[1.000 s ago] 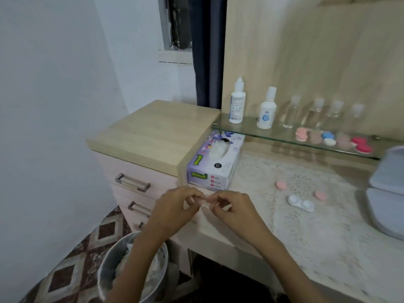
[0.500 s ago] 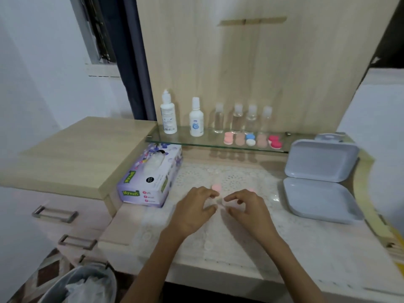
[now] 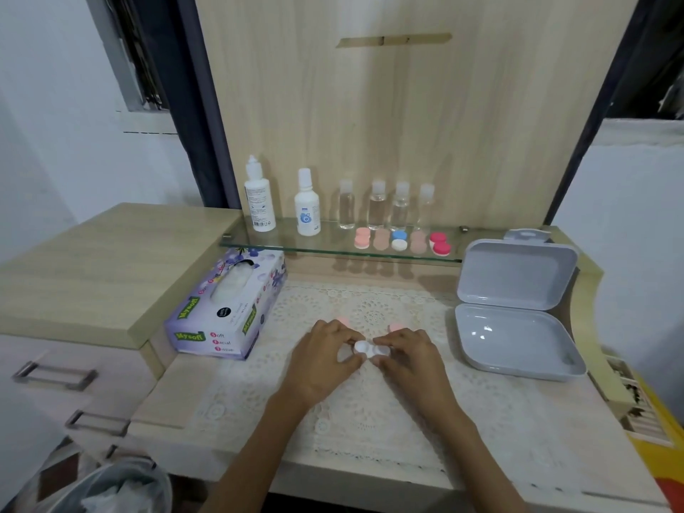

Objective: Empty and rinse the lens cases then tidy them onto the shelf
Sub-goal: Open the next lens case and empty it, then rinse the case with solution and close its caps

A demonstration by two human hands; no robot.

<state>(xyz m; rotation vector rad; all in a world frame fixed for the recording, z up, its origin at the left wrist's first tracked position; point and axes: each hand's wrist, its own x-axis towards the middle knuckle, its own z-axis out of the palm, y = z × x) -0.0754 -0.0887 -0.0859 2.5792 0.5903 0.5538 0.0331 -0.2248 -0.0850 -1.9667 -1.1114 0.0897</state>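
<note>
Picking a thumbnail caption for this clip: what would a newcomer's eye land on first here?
Dead centre, the left hand and right hand meet over the lace mat, both pinching a white lens case. Behind them, a row of coloured lens cases sits on the glass shelf in front of the bottles. An open grey box lies at the right.

Desk [image 3: 166,398] carried a lace mat [image 3: 370,420]; tissue box [image 3: 225,312] lay left of the left hand [image 3: 320,359], open grey box [image 3: 514,338] right of the right hand [image 3: 405,359].
</note>
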